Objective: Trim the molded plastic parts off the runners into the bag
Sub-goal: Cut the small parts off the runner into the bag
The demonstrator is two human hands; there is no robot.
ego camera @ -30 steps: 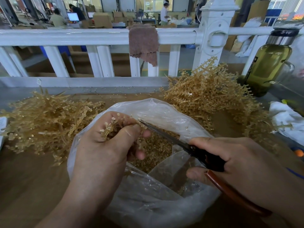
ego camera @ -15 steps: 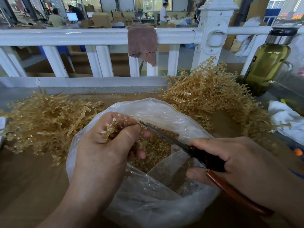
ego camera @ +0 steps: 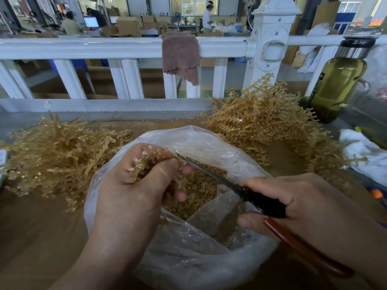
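A clear plastic bag point(ego camera: 201, 141) lies open on the brown table, with a heap of small amber trimmed parts point(ego camera: 201, 189) inside. Over its mouth, my left hand point(ego camera: 129, 195) pinches a short amber runner point(ego camera: 144, 162) studded with small parts. My right hand point(ego camera: 318, 208) grips cutters point(ego camera: 259, 201) with black jaws and a red-brown handle. The thin blade tips touch the runner at my left fingertips. A pile of amber runners point(ego camera: 56, 155) lies left of the bag and a taller pile point(ego camera: 266, 120) lies at the right.
A white railing point(ego camera: 117, 48) borders the table's far edge, with a brown cloth point(ego camera: 181, 55) hung over it. A green glass bottle point(ego camera: 337, 84) stands at the right. White cloth point(ego camera: 364, 151) lies at the right edge. People work in the hall beyond.
The cutter tips have crept slightly left and up to the runner. My left fingers have shifted the runner a little. Both hands stay over the bag.
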